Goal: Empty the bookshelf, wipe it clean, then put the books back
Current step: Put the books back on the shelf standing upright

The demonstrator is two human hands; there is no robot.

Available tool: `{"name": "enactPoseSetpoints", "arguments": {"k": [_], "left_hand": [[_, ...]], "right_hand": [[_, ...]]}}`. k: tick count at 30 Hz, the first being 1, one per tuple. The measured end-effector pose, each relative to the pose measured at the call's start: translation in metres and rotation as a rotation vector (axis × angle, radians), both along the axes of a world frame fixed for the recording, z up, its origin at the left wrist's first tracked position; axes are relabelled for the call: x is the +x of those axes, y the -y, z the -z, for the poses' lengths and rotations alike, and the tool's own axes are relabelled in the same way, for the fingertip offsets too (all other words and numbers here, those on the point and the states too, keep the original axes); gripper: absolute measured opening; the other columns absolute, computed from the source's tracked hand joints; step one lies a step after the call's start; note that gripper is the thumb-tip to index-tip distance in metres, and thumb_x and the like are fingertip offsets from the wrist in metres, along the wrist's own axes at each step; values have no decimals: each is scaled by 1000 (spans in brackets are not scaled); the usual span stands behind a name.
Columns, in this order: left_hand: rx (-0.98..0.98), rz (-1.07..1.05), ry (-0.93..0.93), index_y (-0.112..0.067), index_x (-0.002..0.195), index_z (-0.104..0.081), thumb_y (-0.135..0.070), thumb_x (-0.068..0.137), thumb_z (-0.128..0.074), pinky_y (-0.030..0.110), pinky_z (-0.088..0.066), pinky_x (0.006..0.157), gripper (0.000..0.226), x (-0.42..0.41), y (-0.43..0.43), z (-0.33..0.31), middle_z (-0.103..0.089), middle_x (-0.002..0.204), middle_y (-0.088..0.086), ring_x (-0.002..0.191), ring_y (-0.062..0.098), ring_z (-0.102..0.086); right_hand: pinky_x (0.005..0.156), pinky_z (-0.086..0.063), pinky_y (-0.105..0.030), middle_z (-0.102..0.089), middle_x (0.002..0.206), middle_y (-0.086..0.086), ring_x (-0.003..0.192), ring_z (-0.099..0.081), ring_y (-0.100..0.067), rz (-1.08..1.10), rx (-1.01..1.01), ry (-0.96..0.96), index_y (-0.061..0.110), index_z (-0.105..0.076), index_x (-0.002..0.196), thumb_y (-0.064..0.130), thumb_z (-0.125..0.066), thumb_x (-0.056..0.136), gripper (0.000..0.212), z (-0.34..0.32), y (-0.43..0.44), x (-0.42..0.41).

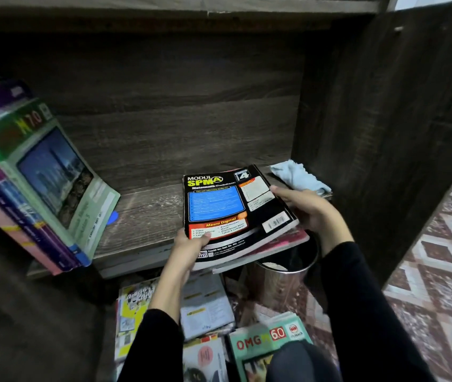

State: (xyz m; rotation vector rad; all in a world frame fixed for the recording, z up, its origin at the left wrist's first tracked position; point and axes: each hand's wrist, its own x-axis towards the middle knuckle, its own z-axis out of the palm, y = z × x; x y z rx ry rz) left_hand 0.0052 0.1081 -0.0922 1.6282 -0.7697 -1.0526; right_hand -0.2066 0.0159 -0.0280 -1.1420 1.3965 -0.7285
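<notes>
Both hands, left hand (pixel 189 244) and right hand (pixel 306 206), pinch opposite edges of the black-covered workbook stack (pixel 233 210), steadying it flat at the dark wooden shelf (pixel 142 213) lip.

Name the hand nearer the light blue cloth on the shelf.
Right. The right hand grips the right edge of the black-topped book stack, close beside the light blue cloth; the left hand holds its left corner, farther off.

**ITEM COUNT**

Leaning books (pixel 40 172) on the shelf (pixel 147 210): at least four, counted by cover colour.
Held stack (pixel 227 205): at least three books; exact number cannot be told.
Floor books (pixel 208 304): at least four.
Cloth (pixel 297 175): one.
Metal bin (pixel 282 282): one.
Blue disc (pixel 113 217): one.
Grips: two, left grip (pixel 189 244) and right grip (pixel 307 205).
</notes>
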Motion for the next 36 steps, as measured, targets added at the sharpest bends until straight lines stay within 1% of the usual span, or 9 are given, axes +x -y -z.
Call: {"name": "enactPoseSetpoints", "arguments": {"k": [3, 8, 14, 21, 23, 26, 30, 32, 36], "left_hand": [[-18, 32, -29, -14, 106, -51, -3, 91, -59, 33, -46, 91, 21, 9, -13, -10, -62, 106, 8, 97, 22, -59], [-11, 10, 14, -13, 104, -52, 2, 90, -57, 44, -47, 97, 21, 23, -28, -14, -64, 112, 12, 105, 28, -60], [-153, -38, -200, -12, 110, -62, -3, 88, -61, 36, -53, 85, 24, 54, -57, -27, -69, 109, 12, 93, 23, -67], [-464, -300, 479, -13, 149, -27, -40, 90, -58, 29, -24, 114, 72, 86, -68, -118, -33, 151, 3, 139, 14, -31], [-577, -234, 535, -20, 151, -18, -49, 85, -62, 31, -21, 116, 85, 89, -72, -156, -26, 155, -1, 141, 10, -24], [-605, -137, 714, -25, 151, 4, -53, 76, -70, 25, -13, 115, 109, 93, -76, -192, -8, 159, 0, 144, 10, -11], [-576, -330, 1055, -21, 152, 4, -20, 83, -59, 27, -28, 105, 93, 124, -80, -205, -28, 153, 15, 137, 29, -32], [-500, -453, 1187, -16, 152, -2, -17, 81, -54, 39, -11, 117, 88, 144, -86, -197, -20, 156, 12, 145, 28, -10], [-335, -448, 1498, -8, 151, -1, -25, 79, -56, 44, 13, 113, 92, 164, -99, -177, -2, 160, 6, 144, 22, 15]], "right_hand": [[77, -49, -33, -73, 88, -6, 75, -66, -22, -177, 142, 97, 16, -69, 102, 46, -70, 79, 38, 16, -10, 9], [51, -57, -30, -72, 83, -8, 59, -70, -18, -163, 33, 267, 10, -60, 111, -6, -57, 88, 28, 23, -34, 36], [71, -57, -34, -73, 87, -4, 71, -70, -17, -146, -253, 425, 13, -66, 100, -13, -59, 81, 33, -11, -69, 62], [105, -35, -15, -51, 136, 3, 124, -48, -5, -103, -935, 331, 10, -46, 136, -4, -55, 85, 54, -11, -116, 158], [96, -33, -3, -46, 136, 13, 117, -48, 1, -34, -1104, 264, 8, -41, 141, 1, -54, 86, 57, 7, -133, 190], [76, -44, -19, -62, 127, -2, 96, -59, -15, -15, -1281, 205, 23, -38, 142, 2, -51, 81, 66, 22, -144, 227], [65, -47, -30, -55, 136, 0, 77, -65, -28, -149, -1334, 137, 38, -23, 143, 2, -47, 77, 79, 27, -143, 268], [61, -49, -35, -50, 142, 4, 70, -64, -33, -260, -1309, 112, 45, -17, 145, -5, -51, 76, 92, 34, -139, 282], [97, -42, -32, -28, 153, 16, 126, -49, -19, -623, -1078, 108, 58, 2, 138, 18, -51, 96, 78, 36, -129, 300]]}}
